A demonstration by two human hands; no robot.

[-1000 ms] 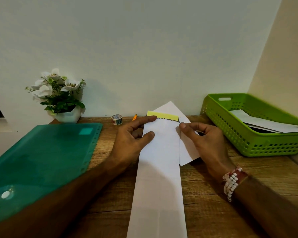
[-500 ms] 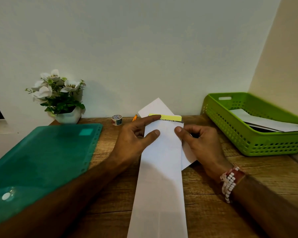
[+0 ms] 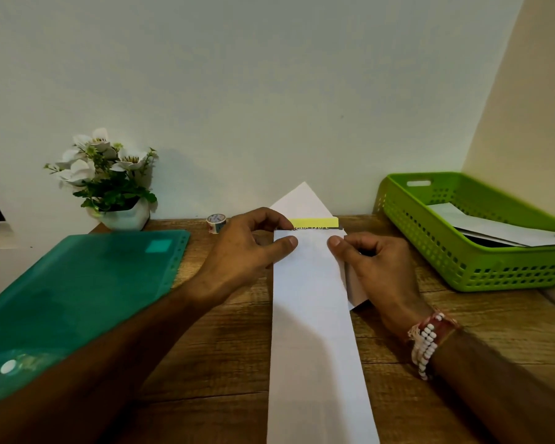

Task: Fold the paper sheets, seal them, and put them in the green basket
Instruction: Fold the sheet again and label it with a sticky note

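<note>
A long folded white paper sheet (image 3: 314, 322) lies lengthwise on the wooden table, reaching to the near edge of view. Under its far end lies a second white sheet (image 3: 302, 200), turned at an angle, and a yellow strip (image 3: 316, 223) with dark print. My left hand (image 3: 250, 248) pinches the far left corner of the folded sheet. My right hand (image 3: 372, 267) presses its right edge with thumb and finger. The green basket (image 3: 468, 251) stands at the right and holds several white folded papers (image 3: 494, 232).
A green plastic folder (image 3: 74, 293) covers the table's left side. A white pot of artificial flowers (image 3: 113, 184) stands against the back wall. A small roll of tape (image 3: 216, 223) sits beside my left hand. A wall rises close behind the basket.
The angled sheet underneath has turned, its far corner now pointing up towards the wall. Both hands have drawn closer together at the far end of the folded sheet.
</note>
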